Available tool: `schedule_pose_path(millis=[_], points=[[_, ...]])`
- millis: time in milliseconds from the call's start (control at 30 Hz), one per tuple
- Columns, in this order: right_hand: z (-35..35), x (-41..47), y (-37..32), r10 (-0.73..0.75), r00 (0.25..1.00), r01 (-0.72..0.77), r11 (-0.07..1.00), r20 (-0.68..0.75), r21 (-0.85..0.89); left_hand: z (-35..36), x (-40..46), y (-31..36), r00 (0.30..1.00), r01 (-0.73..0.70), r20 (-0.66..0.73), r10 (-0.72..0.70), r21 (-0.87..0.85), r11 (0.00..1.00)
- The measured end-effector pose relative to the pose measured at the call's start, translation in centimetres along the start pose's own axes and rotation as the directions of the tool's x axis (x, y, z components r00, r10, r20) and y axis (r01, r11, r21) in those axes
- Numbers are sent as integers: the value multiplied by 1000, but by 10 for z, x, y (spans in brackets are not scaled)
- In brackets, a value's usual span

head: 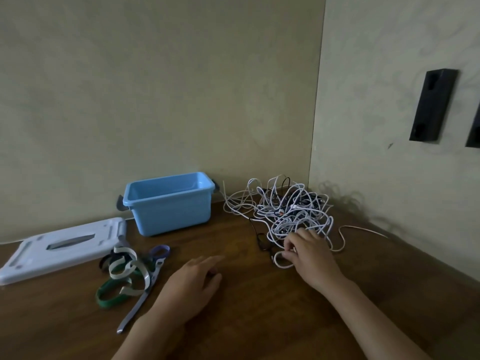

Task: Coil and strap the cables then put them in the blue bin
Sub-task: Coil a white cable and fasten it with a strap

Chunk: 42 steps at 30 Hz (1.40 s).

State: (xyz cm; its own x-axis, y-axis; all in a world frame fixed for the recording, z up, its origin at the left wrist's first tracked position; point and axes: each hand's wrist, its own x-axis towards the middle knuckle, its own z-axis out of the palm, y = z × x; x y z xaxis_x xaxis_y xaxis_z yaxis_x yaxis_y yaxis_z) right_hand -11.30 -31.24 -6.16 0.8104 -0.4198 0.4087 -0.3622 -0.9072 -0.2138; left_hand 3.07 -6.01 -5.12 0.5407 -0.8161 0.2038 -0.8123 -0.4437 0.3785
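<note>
A tangled heap of white and dark cables (pixel 288 209) lies in the table's back right corner. My right hand (pixel 309 253) reaches into its near edge and pinches a white cable loop (pixel 281 262) between its fingertips. My left hand (pixel 193 284) hovers palm down over the table with relaxed fingers and holds nothing. The blue bin (pixel 168 202) stands open against the back wall, with nothing visible inside. A pile of straps (pixel 130 274) in white, green, purple and grey lies left of my left hand.
The bin's pale lid (pixel 62 248) lies flat at the left. A wooden table (pixel 246 320) meets walls at the back and right. A thin pinkish cable (pixel 363 231) trails right from the heap. Black brackets (pixel 432 105) hang on the right wall.
</note>
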Motion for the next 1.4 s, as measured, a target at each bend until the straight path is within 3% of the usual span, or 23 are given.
schedule_pose_path(millis=[133, 233, 333, 433, 533, 667, 800, 933, 1067, 1233, 1333, 1400], points=[[-19, 1, -19, -23, 996, 45, 968, -91, 248, -4, -1, 5, 1000, 18, 10, -18, -61, 998], [-37, 8, -52, -65, 996, 89, 876, -68, 473, -11, -3, 15, 997, 81, 25, -77, -272, 959], [-52, 23, -99, -168, 979, 201, 808, -110, 554, -20, -9, 22, 999, 49, 12, -53, -606, 794], [-53, 39, -148, -266, 955, 288, 724, -131, 627, -34, -17, 24, 996, -19, -70, -49, -742, 670], [-45, 56, -183, -335, 935, 313, 632, -115, 709, -52, -29, 20, 978, -53, -170, -124, -769, 637], [-27, 64, -202, -349, 928, 322, 585, -127, 744, -67, -43, 1, 947, 20, -163, -277, -831, 556], [6, 62, -205, -337, 939, 228, 478, -62, 848, -65, -44, -25, 935, 35, -232, -267, -690, 723], [25, 50, -206, -391, 920, 139, 388, 25, 911, -58, -46, -41, 922, 18, -239, -304, -758, 652], [12, 50, -192, -329, 931, 40, 520, 157, 853, -59, -47, -41, 910, -14, -253, -330, -812, 584], [-3, 53, -169, -375, 885, 128, 765, 276, 632, -66, -49, -44, 838, -53, -330, -435, -842, 538], [-12, 51, -165, -388, 856, 151, 819, 341, 553, -69, -50, -51, 791, -67, -335, -512, -879, 473], [-13, 49, -167, -378, 877, 183, 834, 297, 521, -72, -51, -51, 789, -58, -303, -534, -903, 426]])
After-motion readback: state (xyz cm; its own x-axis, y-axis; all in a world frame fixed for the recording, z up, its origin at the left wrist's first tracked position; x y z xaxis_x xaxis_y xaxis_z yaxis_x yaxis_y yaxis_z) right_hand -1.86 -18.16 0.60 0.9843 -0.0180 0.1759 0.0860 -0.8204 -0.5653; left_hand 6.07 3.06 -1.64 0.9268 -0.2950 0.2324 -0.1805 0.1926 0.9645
